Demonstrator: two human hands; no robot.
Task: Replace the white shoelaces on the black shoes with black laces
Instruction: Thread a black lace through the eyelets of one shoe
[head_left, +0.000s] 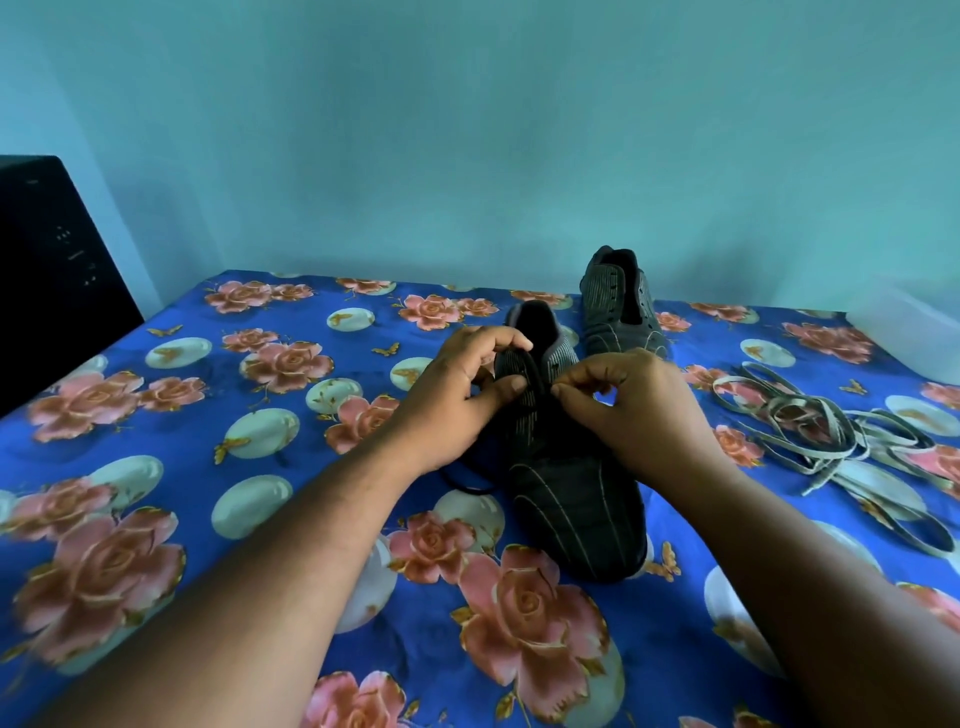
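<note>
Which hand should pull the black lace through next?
Probably the left hand: its fingers curl by the black lace at the near shoe's tongue, and slack trails below it. The right hand pinches at the eyelets, seemingly steadying.

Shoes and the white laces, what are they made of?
The near shoe looks like matte black fabric or soft synthetic: dull, with pale stitched stripes. The white laces look like flat woven cloth tape, limp and looping on the bedsheet.
</note>
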